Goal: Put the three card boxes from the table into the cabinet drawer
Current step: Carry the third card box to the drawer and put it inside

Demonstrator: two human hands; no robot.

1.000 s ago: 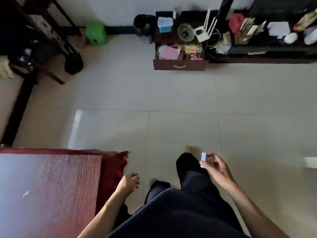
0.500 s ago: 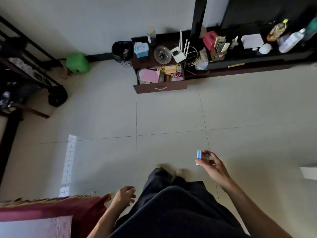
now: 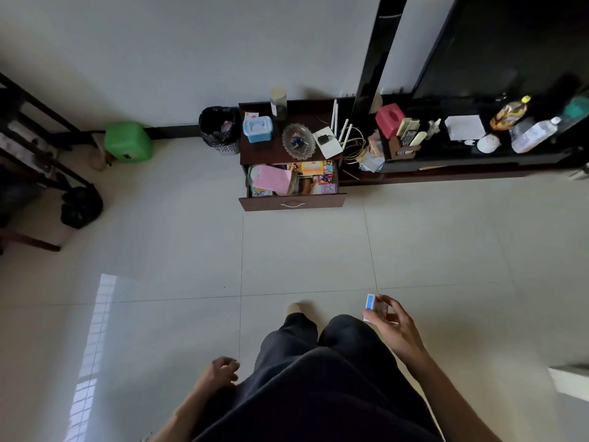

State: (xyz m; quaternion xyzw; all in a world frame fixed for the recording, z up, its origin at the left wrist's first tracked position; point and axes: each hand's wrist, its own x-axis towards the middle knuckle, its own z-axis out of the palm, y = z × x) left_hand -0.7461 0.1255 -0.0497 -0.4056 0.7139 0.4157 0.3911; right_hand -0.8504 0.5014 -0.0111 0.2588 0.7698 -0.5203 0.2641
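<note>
Head view, the only one: the right hand [image 3: 393, 330] is clamped on a small blue-and-white card box [image 3: 371, 306], fingertips pinching its sides so it stands on edge out in front of the body, a grip that looks suited to carrying it across the room and dropping it in. The left hand [image 3: 220, 373] holds nothing; its fingers are loosely curled, hanging low at the near left beside the dark trousers [image 3: 318, 378].

Far across the tiled floor [image 3: 302, 250], a brown cabinet [image 3: 264, 151] stands against the wall with its drawer [image 3: 293, 204] pulled open toward the person, presumably left that way so a box can go straight in. The drawer is already crowded: a pink sheet [image 3: 272, 178] on the left, colourful packets on the right; whether any of these are card boxes cannot be told. The box is well apart from the drawer, so the carry seems unfinished. No table shows here.

A black bin [image 3: 218, 129] sits just left of the cabinet.
</note>
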